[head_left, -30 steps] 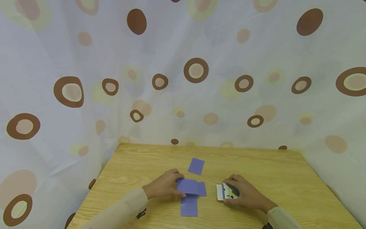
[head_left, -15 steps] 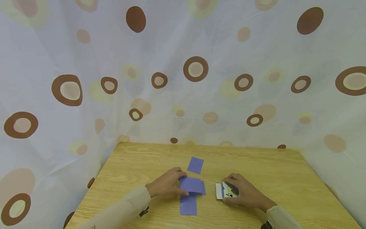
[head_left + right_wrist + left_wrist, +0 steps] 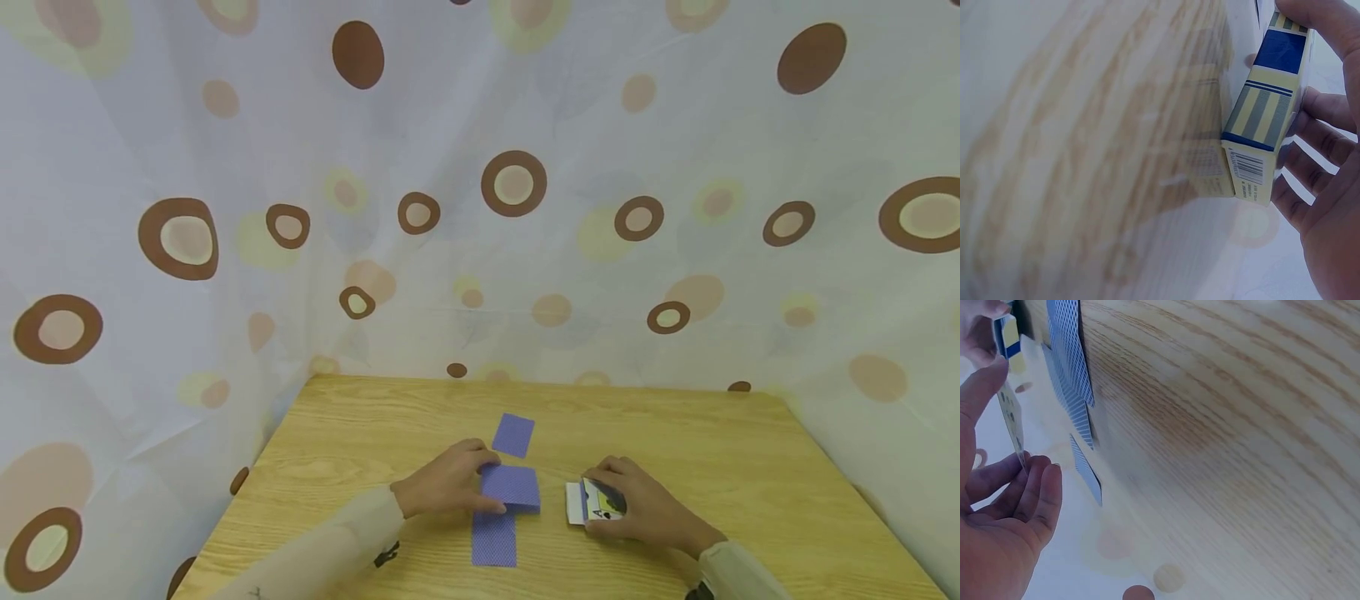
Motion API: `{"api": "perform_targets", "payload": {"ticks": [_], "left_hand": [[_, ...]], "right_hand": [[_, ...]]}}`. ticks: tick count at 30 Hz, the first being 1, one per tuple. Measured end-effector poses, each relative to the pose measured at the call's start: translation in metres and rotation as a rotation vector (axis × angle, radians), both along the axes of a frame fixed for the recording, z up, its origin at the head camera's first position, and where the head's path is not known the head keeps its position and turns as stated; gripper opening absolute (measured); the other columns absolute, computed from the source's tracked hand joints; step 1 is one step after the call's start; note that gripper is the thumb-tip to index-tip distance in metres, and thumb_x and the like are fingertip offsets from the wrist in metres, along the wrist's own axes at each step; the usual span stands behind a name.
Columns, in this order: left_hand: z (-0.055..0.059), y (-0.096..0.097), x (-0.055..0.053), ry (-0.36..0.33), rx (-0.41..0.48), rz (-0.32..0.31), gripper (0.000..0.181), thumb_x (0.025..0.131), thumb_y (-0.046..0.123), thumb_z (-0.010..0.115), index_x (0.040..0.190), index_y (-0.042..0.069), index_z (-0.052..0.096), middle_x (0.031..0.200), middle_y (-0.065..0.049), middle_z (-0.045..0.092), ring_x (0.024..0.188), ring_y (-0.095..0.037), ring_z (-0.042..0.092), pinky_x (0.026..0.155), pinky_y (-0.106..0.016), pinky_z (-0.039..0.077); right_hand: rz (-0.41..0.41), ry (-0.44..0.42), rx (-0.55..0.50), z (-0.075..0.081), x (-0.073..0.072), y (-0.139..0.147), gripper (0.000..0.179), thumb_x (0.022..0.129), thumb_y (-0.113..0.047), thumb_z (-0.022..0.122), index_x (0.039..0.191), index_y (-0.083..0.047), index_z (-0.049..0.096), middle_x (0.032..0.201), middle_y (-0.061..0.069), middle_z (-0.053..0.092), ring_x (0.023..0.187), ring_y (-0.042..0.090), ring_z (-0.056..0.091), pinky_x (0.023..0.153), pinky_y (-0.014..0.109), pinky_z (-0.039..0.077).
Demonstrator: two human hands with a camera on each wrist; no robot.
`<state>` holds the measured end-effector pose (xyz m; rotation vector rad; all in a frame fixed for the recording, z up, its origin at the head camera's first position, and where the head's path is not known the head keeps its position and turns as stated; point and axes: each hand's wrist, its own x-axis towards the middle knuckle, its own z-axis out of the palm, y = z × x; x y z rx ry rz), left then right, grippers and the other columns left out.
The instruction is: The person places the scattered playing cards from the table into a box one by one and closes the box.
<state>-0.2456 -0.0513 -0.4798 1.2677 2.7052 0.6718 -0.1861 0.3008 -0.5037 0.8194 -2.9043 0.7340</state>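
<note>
Moves card [image 3: 513,484] rightward, pinched in left hand [image 3: 447,483]; grips box [image 3: 599,505] in right hand [image 3: 648,510]. Seemingly approaching box; likely needs aligning.

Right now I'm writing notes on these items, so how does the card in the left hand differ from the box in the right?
The held card is thin and flat; the card box is a thick block.
The held card's back is plain patterned blue-purple, while the card box shows cream sides with blue bands and a barcode.
The left hand holds the card; the right hand holds the box.
Both are gripped between thumb and fingers.
</note>
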Motion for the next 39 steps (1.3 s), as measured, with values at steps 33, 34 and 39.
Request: {"api": "perform_targets", "payload": {"ticks": [33, 34, 39], "left_hand": [[-0.001, 0.026, 0.004, 0.027, -0.015, -0.030, 0.075, 0.086, 0.059, 0.078, 0.136, 0.005, 0.064, 0.129, -0.002, 0.061, 0.112, -0.008, 0.056, 0.094, -0.022, 0.050], [-0.002, 0.027, 0.004, 0.030, -0.016, -0.030, 0.075, 0.086, 0.060, 0.077, 0.136, 0.005, 0.064, 0.128, -0.001, 0.060, 0.111, -0.008, 0.056, 0.093, -0.021, 0.050], [-0.001, 0.030, 0.003, 0.018, -0.005, -0.029, 0.076, 0.086, 0.061, 0.077, 0.136, 0.006, 0.064, 0.129, -0.002, 0.060, 0.109, -0.007, 0.056, 0.090, -0.020, 0.050]], "right_hand": [[-0.017, 0.015, 0.009, -0.002, 0.001, -0.001, 0.074, 0.084, -0.065, 0.075, 0.135, -0.012, 0.066, 0.122, -0.009, 0.055, 0.110, 0.014, 0.053, 0.092, 0.046, 0.052], [-0.017, 0.016, 0.008, -0.002, 0.001, -0.001, 0.074, 0.084, -0.066, 0.075, 0.136, -0.013, 0.066, 0.122, -0.009, 0.054, 0.110, 0.014, 0.053, 0.092, 0.045, 0.052], [-0.013, 0.019, 0.007, -0.003, 0.001, 0.000, 0.074, 0.085, -0.066, 0.074, 0.136, -0.014, 0.066, 0.123, -0.010, 0.054, 0.109, 0.011, 0.053, 0.090, 0.041, 0.052]]}}
